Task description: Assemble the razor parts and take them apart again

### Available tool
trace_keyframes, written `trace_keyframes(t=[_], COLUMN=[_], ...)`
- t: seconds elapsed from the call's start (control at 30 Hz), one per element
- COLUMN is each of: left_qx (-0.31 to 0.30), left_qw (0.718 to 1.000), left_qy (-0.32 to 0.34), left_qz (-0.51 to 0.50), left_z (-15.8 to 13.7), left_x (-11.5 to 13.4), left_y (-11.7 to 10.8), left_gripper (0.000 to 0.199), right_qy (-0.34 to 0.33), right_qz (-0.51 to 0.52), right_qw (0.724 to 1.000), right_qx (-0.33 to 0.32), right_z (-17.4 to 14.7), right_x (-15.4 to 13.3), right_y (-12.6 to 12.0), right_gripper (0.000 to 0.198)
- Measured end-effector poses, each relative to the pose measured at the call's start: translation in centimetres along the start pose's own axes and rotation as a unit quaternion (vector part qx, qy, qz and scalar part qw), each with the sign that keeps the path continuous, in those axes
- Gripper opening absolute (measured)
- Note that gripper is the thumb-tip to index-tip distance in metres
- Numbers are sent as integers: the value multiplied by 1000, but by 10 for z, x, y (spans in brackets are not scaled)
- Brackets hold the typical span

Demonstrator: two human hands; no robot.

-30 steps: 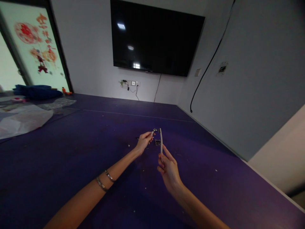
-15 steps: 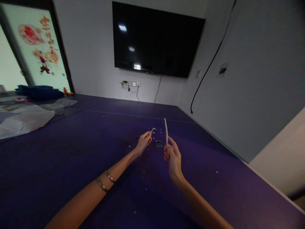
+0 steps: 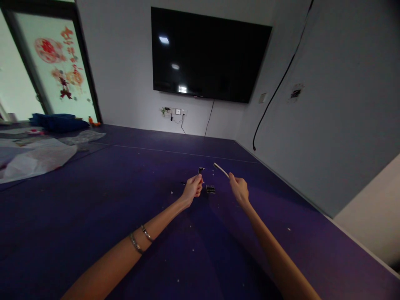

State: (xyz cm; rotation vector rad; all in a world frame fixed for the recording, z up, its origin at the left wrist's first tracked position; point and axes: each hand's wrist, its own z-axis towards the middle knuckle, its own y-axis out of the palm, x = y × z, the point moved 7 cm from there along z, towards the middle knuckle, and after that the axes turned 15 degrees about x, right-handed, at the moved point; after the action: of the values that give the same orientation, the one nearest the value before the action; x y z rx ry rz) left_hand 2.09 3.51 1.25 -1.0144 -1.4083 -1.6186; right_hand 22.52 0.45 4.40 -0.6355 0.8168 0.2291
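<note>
My left hand (image 3: 192, 189) is closed around the thin handle of a small razor-like tool (image 3: 201, 168), whose short, dark and silver head sticks up past the fingers. In my right hand (image 3: 240, 188) is a white toothbrush (image 3: 222, 169), gripped by its handle and slanting up to the left. Its head points towards the tool, with a gap between them. Between and below the hands, a small dark rectangular piece (image 3: 210, 189) with pale markings lies on the purple surface (image 3: 140, 258); its kind is too small to make out.
Small white scraps (image 3: 289, 229) are scattered over the surface. At the far left lie crumpled clear plastic (image 3: 53, 156) and a dark blue cloth bundle (image 3: 58, 122). A black cable (image 3: 275, 89) hangs along the right wall, and a television (image 3: 209, 54) is mounted ahead.
The toothbrush has tipped from upright to slanting left, and my right hand has shifted right and turned over. My left hand has turned slightly, still holding the razor-like tool.
</note>
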Motion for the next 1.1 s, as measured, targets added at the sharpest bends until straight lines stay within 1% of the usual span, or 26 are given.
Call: trace_keyframes(t=[0.1,0.2,0.3,0.47,0.67,0.83,0.93,1.1], left_qx=[-15,-26,-34,-37,-42,-43,-53,-70], left_qw=[1000,999,999,999,998,998,997,995], left_qy=[-19,-28,-28,-33,-43,-53,-59,-75], left_qz=[-11,-3,0,-1,2,-6,-8,-18], left_z=[-5,-8,-11,-13,-16,-17,-18,-18], left_x=[-2,-4,-5,-5,-6,-7,-8,-10], left_y=[4,6,9,11,13,13,15,17], left_gripper=[42,42,43,42,42,42,41,42], right_qy=[-22,-55,-75,-70,-79,-69,-67,-79], right_qz=[-50,-60,-58,-44,-25,-15,1,7], right_qw=[998,997,995,997,997,997,997,997], right_qx=[-26,-17,-9,-6,10,18,27,19], right_z=[-3,-6,-9,-10,-14,-17,-17,-20], right_x=[-6,-15,-16,-8,-13,-6,-8,-8], right_y=[2,2,3,4,2,4,3,9], right_gripper=[54,55,55,53,54,52,52,50])
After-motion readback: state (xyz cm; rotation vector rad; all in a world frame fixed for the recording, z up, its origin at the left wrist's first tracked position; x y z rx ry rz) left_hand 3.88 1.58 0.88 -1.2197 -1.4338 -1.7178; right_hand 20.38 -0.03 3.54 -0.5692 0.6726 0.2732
